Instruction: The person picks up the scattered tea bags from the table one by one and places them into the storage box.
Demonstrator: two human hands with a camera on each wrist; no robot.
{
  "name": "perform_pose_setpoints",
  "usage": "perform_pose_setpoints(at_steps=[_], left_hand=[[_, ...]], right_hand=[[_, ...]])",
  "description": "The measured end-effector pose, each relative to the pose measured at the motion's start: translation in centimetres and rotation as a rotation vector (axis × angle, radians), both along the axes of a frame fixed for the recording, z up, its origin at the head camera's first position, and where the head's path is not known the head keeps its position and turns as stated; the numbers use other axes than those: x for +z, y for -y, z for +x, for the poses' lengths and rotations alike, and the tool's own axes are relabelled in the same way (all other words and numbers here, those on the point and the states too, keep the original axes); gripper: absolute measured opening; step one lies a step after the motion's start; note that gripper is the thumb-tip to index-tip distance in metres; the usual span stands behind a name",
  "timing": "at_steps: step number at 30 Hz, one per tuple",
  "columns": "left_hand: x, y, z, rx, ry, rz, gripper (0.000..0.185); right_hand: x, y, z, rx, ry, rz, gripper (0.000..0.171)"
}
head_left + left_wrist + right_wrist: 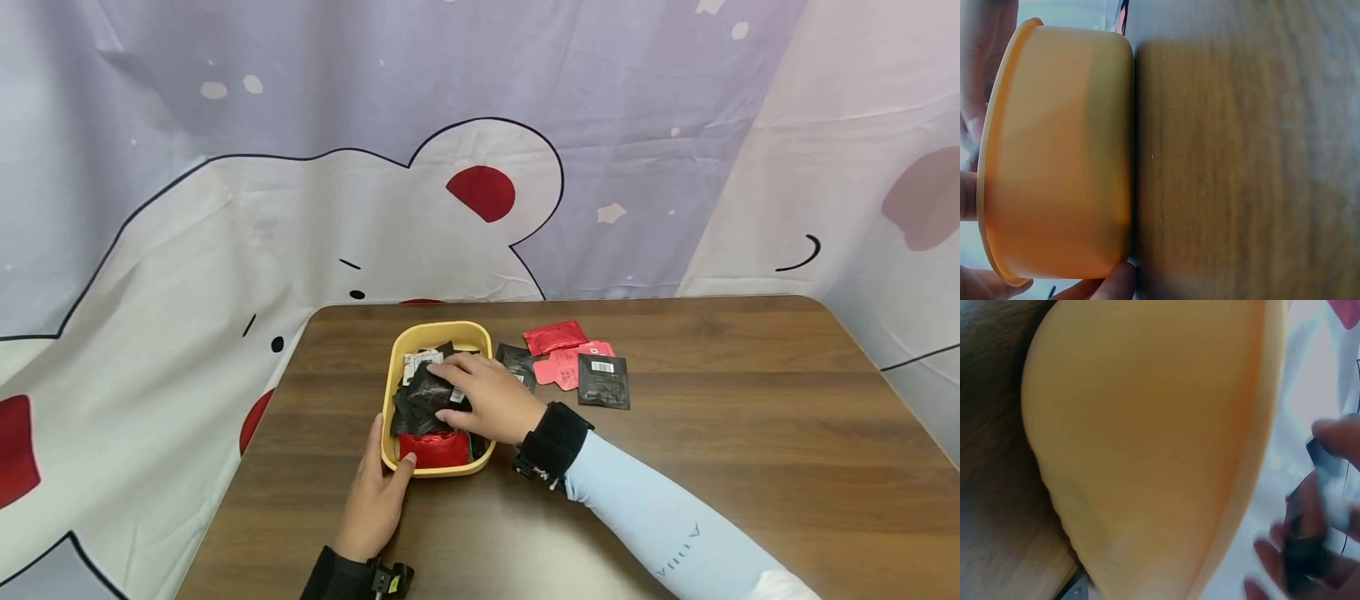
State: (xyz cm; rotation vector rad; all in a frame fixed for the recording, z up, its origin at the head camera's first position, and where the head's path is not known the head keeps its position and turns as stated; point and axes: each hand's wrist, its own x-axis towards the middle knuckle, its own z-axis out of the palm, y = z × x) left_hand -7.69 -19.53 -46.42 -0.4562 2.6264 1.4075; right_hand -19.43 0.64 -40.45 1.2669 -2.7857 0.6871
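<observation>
Black packet (429, 390) — under right fingers (463, 369)

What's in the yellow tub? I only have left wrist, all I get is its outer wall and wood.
Observer: Head view shows the yellow tub piled with black packets, plus one red packet at its near end.
Operator: Where's the right hand?
Observer: The right hand is inside the tub, fingers curled over a black packet on top of the pile.
Operator: Left hand gripping the tub?
Observer: The left hand lies against the tub's near left corner, thumb at the rim.
Operator: Anything outside the tub?
Observer: Yes, loose packets, red and black, lie on the table to the right of the tub.
</observation>
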Motion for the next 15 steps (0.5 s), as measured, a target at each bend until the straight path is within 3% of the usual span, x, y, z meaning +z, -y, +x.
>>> perform_pose_setpoints(at_steps=[6, 15], left_hand=[[0.18, -0.07, 0.02, 0.006, 0.026, -0.009, 0.084], [0.23, -0.09, 0.05, 0.01, 0.023, -0.002, 0.084]], right_hand=[[-0.55, -0.2, -0.05, -0.024, 0.032, 0.037, 0.095], [-1.08, -0.4, -0.15, -0.012, 0.016, 0.022, 0.097]])
